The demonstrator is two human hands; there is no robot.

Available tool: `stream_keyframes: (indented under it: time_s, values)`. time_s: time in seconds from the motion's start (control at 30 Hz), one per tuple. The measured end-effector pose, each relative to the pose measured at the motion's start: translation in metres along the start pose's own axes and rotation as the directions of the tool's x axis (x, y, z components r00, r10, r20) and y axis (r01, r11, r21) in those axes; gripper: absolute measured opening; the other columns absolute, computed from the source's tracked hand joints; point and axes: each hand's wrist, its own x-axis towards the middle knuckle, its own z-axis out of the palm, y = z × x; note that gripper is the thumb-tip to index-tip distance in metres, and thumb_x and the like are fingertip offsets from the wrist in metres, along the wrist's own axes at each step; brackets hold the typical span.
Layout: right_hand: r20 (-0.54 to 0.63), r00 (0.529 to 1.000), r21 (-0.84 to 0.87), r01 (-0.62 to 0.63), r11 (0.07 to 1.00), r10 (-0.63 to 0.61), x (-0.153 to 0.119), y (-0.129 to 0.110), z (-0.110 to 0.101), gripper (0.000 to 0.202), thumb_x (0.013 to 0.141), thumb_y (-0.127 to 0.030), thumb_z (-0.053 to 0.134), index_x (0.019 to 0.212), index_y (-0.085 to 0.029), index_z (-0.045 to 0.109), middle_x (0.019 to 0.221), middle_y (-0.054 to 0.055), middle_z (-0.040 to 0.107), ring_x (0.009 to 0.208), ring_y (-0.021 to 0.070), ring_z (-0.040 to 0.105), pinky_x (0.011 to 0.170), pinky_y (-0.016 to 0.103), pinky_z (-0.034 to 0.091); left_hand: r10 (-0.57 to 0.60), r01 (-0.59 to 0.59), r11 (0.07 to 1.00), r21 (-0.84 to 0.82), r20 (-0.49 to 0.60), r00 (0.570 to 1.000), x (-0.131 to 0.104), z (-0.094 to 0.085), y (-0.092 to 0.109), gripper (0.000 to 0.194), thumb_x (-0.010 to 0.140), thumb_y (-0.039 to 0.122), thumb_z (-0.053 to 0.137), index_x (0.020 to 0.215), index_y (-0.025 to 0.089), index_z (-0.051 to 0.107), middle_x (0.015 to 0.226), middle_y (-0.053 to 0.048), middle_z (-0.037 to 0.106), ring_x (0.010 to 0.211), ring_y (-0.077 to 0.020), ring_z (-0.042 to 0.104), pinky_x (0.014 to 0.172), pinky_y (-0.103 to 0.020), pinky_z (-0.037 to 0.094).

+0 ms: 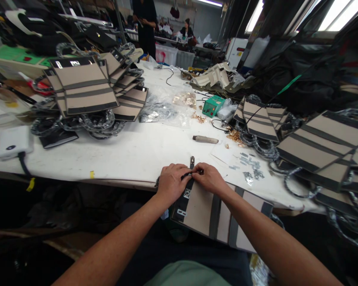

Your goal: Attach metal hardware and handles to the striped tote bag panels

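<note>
Snugly laid across the near edge of the white desk (pixel 131 153), beneath both hands: a stiff beige panel (pixel 198 208) with dark bands.

Pressing at the dark end strip (pixel 183 203) with the left hand (pixel 172 183), whether closed on it impossible to tell; pinching a small dark piece (pixel 201 172) in the closed fingertip grip of the right hand (pixel 209 177). Along that strip, flat cut-out metal plates (pixel 181 213). Farther off, a dull rounded stick (pixel 207 139); to the right, thin silvery pieces (pixel 250 163) and glinting gold-toned fittings (pixel 235 136). Beyond, a boxy green device (pixel 212 106). At far left, overlapping banded panels (pixel 86 91) with curved handles (pixel 100 122) in crinkled clear plastic.
</note>
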Motion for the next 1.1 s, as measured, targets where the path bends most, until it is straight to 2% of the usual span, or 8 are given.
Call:
stream_keyframes:
  time_s: [0.23, 0.4, 0.6, 0.73, 0.83, 0.93, 1.0, 1.1]
  values:
    - [0.028, 0.999, 0.291, -0.035, 0.956, 0.028, 0.021, 0.015, -0.02, 0.028, 0.087, -0.038, 0.059, 0.105, -0.02, 0.071, 0.081, 0.002, 0.07, 0.063, 0.0158, 0.06, 0.063, 0.03, 0.049, -0.022, 0.023, 0.999, -0.024, 0.045, 0.999, 0.009, 0.004, -0.004, 0.01, 0.088, 0.03, 0.07, 0.095, 0.033, 0.077, 0.115, 0.003, 0.071, 0.105, -0.0225, 0.061, 0.086, -0.04, 0.043]
    - [-0.392, 0.889, -0.162, 0.187, 0.969, -0.237, 0.079, 0.034, -0.038, 0.037, 0.087, -0.038, 0.065, 0.12, -0.021, 0.068, 0.13, 0.012, 0.063, 0.113, 0.0277, 0.06, 0.099, 0.043, 0.046, 0.003, -0.001, 1.0, -0.027, 0.068, 0.998, 0.014, 0.002, -0.006, 0.011, 0.09, 0.03, 0.067, 0.091, 0.031, 0.078, 0.115, 0.002, 0.072, 0.102, -0.0224, 0.062, 0.084, -0.039, 0.042]
    - [-0.13, 0.969, -0.453, 0.129, 0.882, -0.209, 0.151, 0.052, -0.038, 0.058, 0.088, -0.05, 0.066, 0.136, -0.019, 0.059, 0.133, 0.017, 0.06, 0.123, 0.0372, 0.051, 0.105, 0.055, 0.036, 0.008, 0.001, 0.998, -0.069, 0.127, 0.992, 0.021, 0.003, -0.014, 0.011, 0.089, 0.03, 0.068, 0.092, 0.032, 0.079, 0.112, 0.004, 0.073, 0.099, -0.0203, 0.063, 0.086, -0.037, 0.044]
    - [-0.141, 0.962, -0.368, 0.169, 0.914, -0.235, 0.153, 0.051, -0.039, 0.036, 0.093, -0.041, 0.057, 0.121, -0.019, 0.066, 0.115, 0.014, 0.063, 0.108, 0.0303, 0.057, 0.096, 0.045, 0.043, -0.002, 0.014, 0.996, -0.083, 0.138, 0.99, 0.023, 0.004, -0.018, 0.011, 0.087, 0.03, 0.07, 0.092, 0.033, 0.079, 0.112, 0.004, 0.073, 0.098, -0.0196, 0.064, 0.086, -0.036, 0.044]
    - [-0.301, 0.932, 0.11, 0.242, 0.964, -0.2, 0.12, 0.037, -0.041, 0.033, 0.096, -0.044, 0.047, 0.115, -0.022, 0.062, 0.096, 0.006, 0.062, 0.083, 0.0201, 0.059, 0.073, 0.033, 0.049, 0.015, -0.002, 0.996, -0.091, 0.139, 0.99, 0.023, 0.005, -0.021, 0.011, 0.088, 0.031, 0.069, 0.092, 0.034, 0.079, 0.11, 0.004, 0.073, 0.097, -0.0194, 0.064, 0.086, -0.036, 0.044]
    - [-0.443, 0.896, 0.714, 0.378, 0.589, -0.038, 0.068, 0.01, -0.039, 0.029, 0.093, -0.052, 0.049, 0.093, -0.024, 0.056, 0.074, -0.002, 0.052, 0.056, 0.013, 0.049, 0.047, 0.025, 0.039, 0.035, -0.024, 0.996, -0.089, 0.129, 0.991, 0.023, 0.007, -0.023, 0.011, 0.089, 0.033, 0.069, 0.092, 0.035, 0.079, 0.109, 0.005, 0.074, 0.097, -0.0195, 0.064, 0.085, -0.036, 0.044]
    - [-0.466, 0.885, 0.835, 0.431, 0.341, 0.023, 0.035, -0.009, -0.032, 0.032, 0.089, -0.052, 0.059, 0.079, -0.023, 0.048, 0.067, -0.005, 0.045, 0.048, 0.0093, 0.042, 0.042, 0.022, 0.034, 0.041, -0.031, 0.996, -0.083, 0.12, 0.992, 0.022, 0.007, -0.023, 0.012, 0.089, 0.033, 0.068, 0.092, 0.035, 0.079, 0.109, 0.005, 0.074, 0.097, -0.0196, 0.064, 0.084, -0.036, 0.044]
    - [-0.467, 0.878, 0.871, 0.439, 0.22, 0.1, 0.007, -0.028, -0.015, 0.039, 0.088, -0.042, 0.067, 0.069, -0.021, 0.04, 0.059, -0.008, 0.039, 0.042, 0.0069, 0.038, 0.04, 0.021, 0.032, 0.042, -0.035, 0.997, -0.063, 0.111, 0.993, 0.022, 0.008, -0.023, 0.012, 0.089, 0.032, 0.068, 0.093, 0.035, 0.079, 0.109, 0.005, 0.074, 0.096, -0.02, 0.064, 0.084, -0.036, 0.043]
